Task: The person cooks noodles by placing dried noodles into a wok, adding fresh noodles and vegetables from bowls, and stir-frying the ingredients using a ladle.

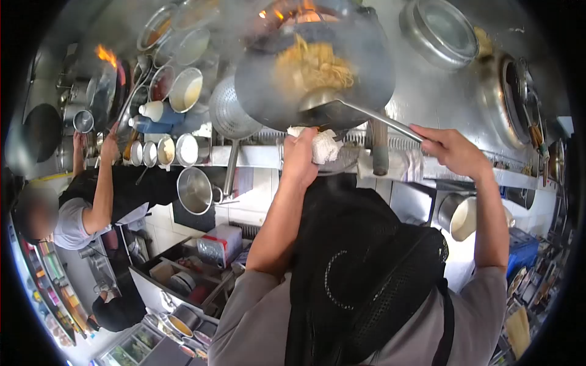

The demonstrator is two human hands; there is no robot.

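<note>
A large dark wok (256, 91) sits over the burner, holding steaming noodles (314, 67). Its near rim is by my left hand (300, 155), which is closed round a folded white cloth (326, 146) at the wok's edge; any handle under the cloth is hidden. My right hand (452, 151) grips the end of a long metal ladle (378, 116). The ladle's bowl rests inside the wok, just on the near side of the noodles. Flames show behind the wok's far rim, and steam blurs part of the food.
Left of the wok lies a perforated strainer (231, 110), with several seasoning bowls (186, 89) and bottles (155, 113) beyond. A steel pot (439, 33) stands at the right. Another person (79, 213) works at a flaming wok on the left. An open drawer (189, 268) is below.
</note>
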